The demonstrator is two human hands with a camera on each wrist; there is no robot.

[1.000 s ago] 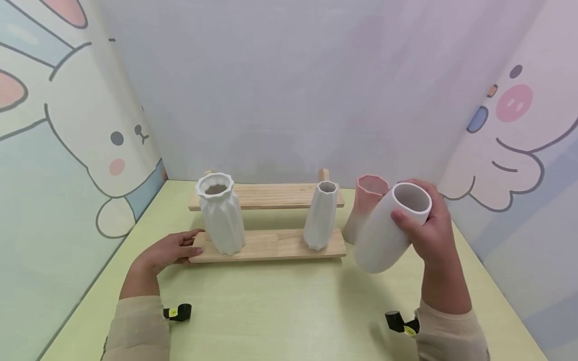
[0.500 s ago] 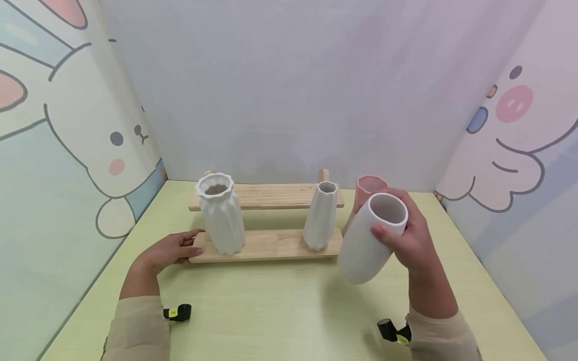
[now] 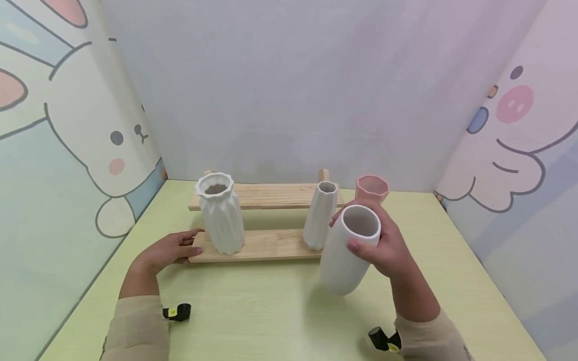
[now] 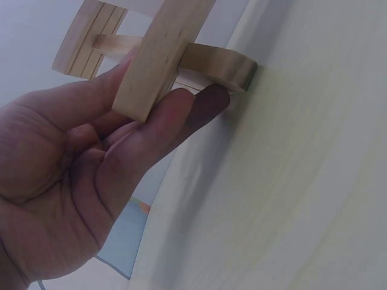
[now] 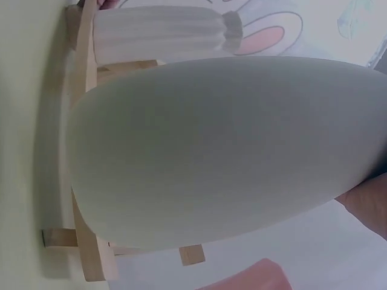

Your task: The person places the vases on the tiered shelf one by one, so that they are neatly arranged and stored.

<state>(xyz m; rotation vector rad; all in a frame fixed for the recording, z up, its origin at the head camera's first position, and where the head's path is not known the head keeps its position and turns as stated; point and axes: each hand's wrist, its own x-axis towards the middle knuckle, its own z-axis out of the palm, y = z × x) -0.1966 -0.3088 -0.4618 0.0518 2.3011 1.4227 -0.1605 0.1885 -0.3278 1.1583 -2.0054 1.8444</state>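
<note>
In the head view, the smooth white vase (image 3: 345, 263) sits right of centre in the lower half of the frame, tilted with its mouth toward the upper right and seemingly off the desk (image 3: 244, 311), as a shadow lies below it. The right hand (image 3: 388, 251) grips it near the rim, thumb on the near side, fingers clamped round the far side. At left, the other hand's fingers pinch the end of the lower shelf of the wooden rack (image 3: 271, 244); this left hand (image 3: 169, 249) is well placed to steady it. To carry the vase well, judge its clearance by the low, leading base rather than the rim, bring it upright gradually, and allow room beside the slim ribbed vase (image 3: 318, 220) and the pink vase (image 3: 372, 186) behind. A grip this high probably lets the base swing, so slow, even movement seems wise.
</note>
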